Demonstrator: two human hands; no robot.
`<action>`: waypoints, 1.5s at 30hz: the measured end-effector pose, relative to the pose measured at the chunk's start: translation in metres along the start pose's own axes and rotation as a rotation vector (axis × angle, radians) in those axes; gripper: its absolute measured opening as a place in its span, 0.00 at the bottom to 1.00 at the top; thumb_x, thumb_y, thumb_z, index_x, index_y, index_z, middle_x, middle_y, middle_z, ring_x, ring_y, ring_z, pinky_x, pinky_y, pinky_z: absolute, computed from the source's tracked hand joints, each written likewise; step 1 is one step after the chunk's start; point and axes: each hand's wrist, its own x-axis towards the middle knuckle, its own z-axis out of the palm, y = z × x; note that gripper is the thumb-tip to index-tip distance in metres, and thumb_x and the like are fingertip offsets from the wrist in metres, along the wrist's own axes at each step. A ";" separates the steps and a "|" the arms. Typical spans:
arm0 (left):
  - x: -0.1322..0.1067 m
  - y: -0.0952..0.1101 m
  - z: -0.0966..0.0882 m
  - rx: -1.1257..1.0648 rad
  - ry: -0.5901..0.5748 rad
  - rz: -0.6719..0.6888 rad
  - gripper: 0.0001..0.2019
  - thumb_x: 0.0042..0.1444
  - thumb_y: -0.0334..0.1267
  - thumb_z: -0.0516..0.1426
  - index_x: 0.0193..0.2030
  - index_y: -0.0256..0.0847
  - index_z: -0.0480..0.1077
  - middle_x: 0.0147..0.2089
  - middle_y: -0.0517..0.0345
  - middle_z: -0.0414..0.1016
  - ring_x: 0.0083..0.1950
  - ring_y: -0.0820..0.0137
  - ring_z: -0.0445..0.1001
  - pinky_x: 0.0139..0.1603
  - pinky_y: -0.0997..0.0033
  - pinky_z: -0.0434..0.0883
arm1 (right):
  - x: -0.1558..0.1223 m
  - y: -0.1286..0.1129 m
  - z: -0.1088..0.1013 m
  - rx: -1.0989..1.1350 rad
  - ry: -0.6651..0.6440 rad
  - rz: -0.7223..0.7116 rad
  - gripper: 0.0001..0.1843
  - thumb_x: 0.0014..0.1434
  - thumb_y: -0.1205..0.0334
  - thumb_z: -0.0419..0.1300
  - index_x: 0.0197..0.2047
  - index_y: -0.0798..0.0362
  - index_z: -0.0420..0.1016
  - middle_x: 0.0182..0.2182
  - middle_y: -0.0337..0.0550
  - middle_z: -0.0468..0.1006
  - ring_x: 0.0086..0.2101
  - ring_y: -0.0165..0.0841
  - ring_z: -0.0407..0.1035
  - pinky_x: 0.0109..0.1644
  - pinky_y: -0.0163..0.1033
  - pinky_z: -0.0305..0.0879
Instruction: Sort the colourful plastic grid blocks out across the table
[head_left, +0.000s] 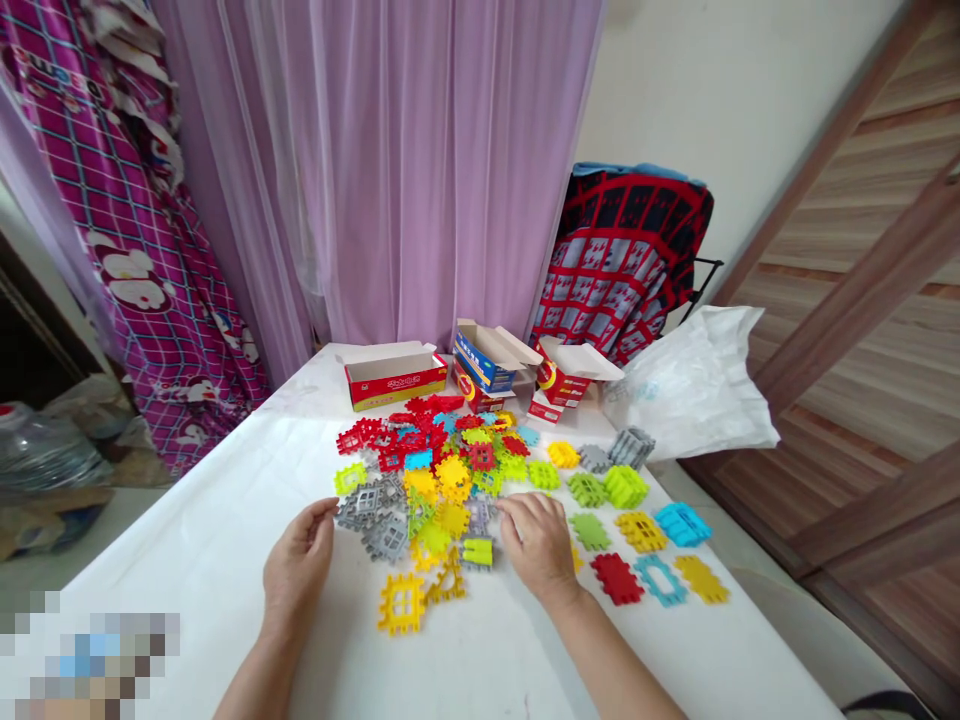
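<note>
A heap of coloured plastic interlocking tiles point(442, 470) lies in the middle of a white table point(225, 520): red, yellow, green, grey and blue pieces. My left hand point(298, 565) rests at the heap's left edge, fingers curled, its fingertips touching a grey tile point(360, 508). My right hand point(536, 545) lies palm down at the heap's right side, its fingertips on the tiles next to a small green and grey piece point(477, 551). A yellow window tile point(401, 603) sits between my hands, closest to me.
Sorted tiles lie in rows to the right point(645, 535). Three open cardboard boxes point(394, 375) point(491, 358) point(566, 380) stand at the table's far side. A white plastic bag point(694, 385) hangs over the right edge. Purple curtains and a draped chair point(626, 260) stand behind.
</note>
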 end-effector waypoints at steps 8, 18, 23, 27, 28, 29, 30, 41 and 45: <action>0.001 -0.011 0.007 0.004 -0.043 0.024 0.16 0.52 0.50 0.52 0.41 0.51 0.77 0.41 0.59 0.84 0.45 0.60 0.81 0.44 0.64 0.74 | 0.084 -0.022 0.043 -0.072 -0.190 0.187 0.11 0.59 0.65 0.57 0.44 0.49 0.77 0.41 0.43 0.81 0.43 0.39 0.70 0.46 0.42 0.58; -0.001 -0.010 0.014 -0.042 -0.064 0.090 0.17 0.54 0.50 0.50 0.41 0.49 0.76 0.40 0.59 0.83 0.41 0.64 0.81 0.43 0.67 0.74 | 0.145 -0.048 0.082 -0.098 -0.434 0.441 0.20 0.59 0.58 0.59 0.55 0.49 0.72 0.42 0.44 0.82 0.45 0.39 0.73 0.48 0.41 0.61; -0.001 -0.009 0.015 -0.027 -0.060 0.093 0.18 0.54 0.50 0.50 0.41 0.48 0.76 0.41 0.59 0.83 0.42 0.64 0.80 0.45 0.67 0.74 | 0.131 -0.037 0.072 0.061 -0.276 0.500 0.18 0.57 0.65 0.57 0.51 0.47 0.75 0.37 0.38 0.82 0.40 0.35 0.74 0.44 0.37 0.65; -0.001 -0.007 0.015 -0.021 -0.062 0.081 0.17 0.54 0.50 0.50 0.41 0.49 0.76 0.41 0.60 0.83 0.43 0.65 0.80 0.44 0.68 0.74 | 0.088 -0.017 0.050 0.222 -0.034 0.371 0.11 0.58 0.63 0.55 0.39 0.49 0.79 0.36 0.41 0.82 0.33 0.32 0.74 0.41 0.37 0.69; -0.001 -0.006 0.014 -0.015 -0.062 0.079 0.17 0.54 0.49 0.50 0.41 0.49 0.77 0.41 0.60 0.83 0.43 0.65 0.80 0.44 0.68 0.73 | 0.075 -0.013 0.043 0.239 0.027 0.311 0.11 0.60 0.62 0.55 0.39 0.50 0.79 0.35 0.42 0.82 0.33 0.32 0.74 0.41 0.37 0.70; -0.001 -0.006 0.014 -0.007 -0.060 0.077 0.17 0.54 0.49 0.50 0.41 0.49 0.77 0.41 0.60 0.83 0.42 0.65 0.80 0.43 0.69 0.73 | 0.062 -0.011 0.036 0.242 0.088 0.249 0.11 0.61 0.62 0.54 0.39 0.50 0.79 0.35 0.43 0.81 0.33 0.32 0.74 0.41 0.37 0.71; -0.001 -0.005 0.013 0.002 -0.057 0.075 0.16 0.53 0.49 0.51 0.41 0.49 0.77 0.40 0.61 0.83 0.41 0.65 0.80 0.42 0.70 0.73 | 0.050 -0.010 0.029 0.230 0.146 0.190 0.11 0.62 0.62 0.54 0.39 0.50 0.79 0.35 0.44 0.81 0.34 0.33 0.74 0.42 0.38 0.72; -0.002 0.005 0.007 0.085 -0.051 0.045 0.14 0.53 0.45 0.52 0.41 0.49 0.77 0.38 0.62 0.83 0.39 0.67 0.80 0.40 0.72 0.73 | -0.030 -0.008 -0.010 0.225 0.085 0.127 0.12 0.61 0.69 0.53 0.40 0.50 0.77 0.37 0.44 0.81 0.40 0.33 0.75 0.45 0.37 0.72; -0.002 0.009 0.006 0.109 -0.046 0.041 0.14 0.53 0.45 0.53 0.40 0.50 0.77 0.37 0.62 0.83 0.40 0.66 0.80 0.40 0.72 0.73 | -0.027 -0.006 -0.004 0.253 -0.066 0.231 0.11 0.59 0.66 0.55 0.43 0.50 0.77 0.41 0.45 0.81 0.42 0.35 0.75 0.47 0.39 0.71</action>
